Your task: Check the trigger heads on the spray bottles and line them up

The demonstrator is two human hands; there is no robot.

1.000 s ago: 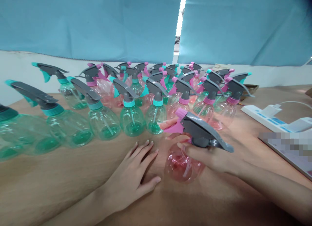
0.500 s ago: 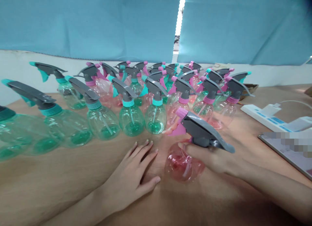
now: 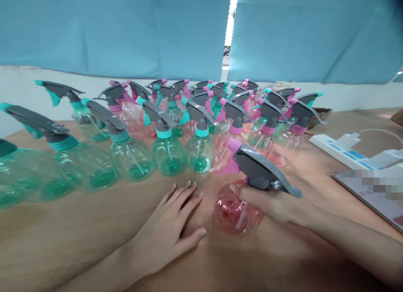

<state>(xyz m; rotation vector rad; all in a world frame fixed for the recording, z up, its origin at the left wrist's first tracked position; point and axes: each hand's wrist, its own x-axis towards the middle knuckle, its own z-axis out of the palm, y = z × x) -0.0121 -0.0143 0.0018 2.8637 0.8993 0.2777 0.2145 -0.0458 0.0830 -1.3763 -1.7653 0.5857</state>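
Note:
My right hand (image 3: 272, 202) is wrapped around the neck and upper body of a pink spray bottle (image 3: 234, 216). The bottle has a see-through round body, a grey head and a pink nozzle and trigger that point to the left; part of its neck is hidden by my fingers. To its left, my left hand (image 3: 176, 220) lies flat on the wooden table (image 3: 103, 241), fingers spread, holding nothing. Just beyond my left fingertips stand a green spray bottle (image 3: 170, 155) and another green spray bottle (image 3: 200, 153) with a turquoise collar.
Several more green and pink spray bottles stand in rows behind, partly hiding one another. At the right are a white power strip (image 3: 343, 151) with plugs and a flat tablet-like device (image 3: 362, 191), partly blurred out. A blue curtain (image 3: 126, 32) hangs along the back.
The view has shifted very slightly, moving the scene a little to the left. Both hands and the pink spray bottle keep the same pose.

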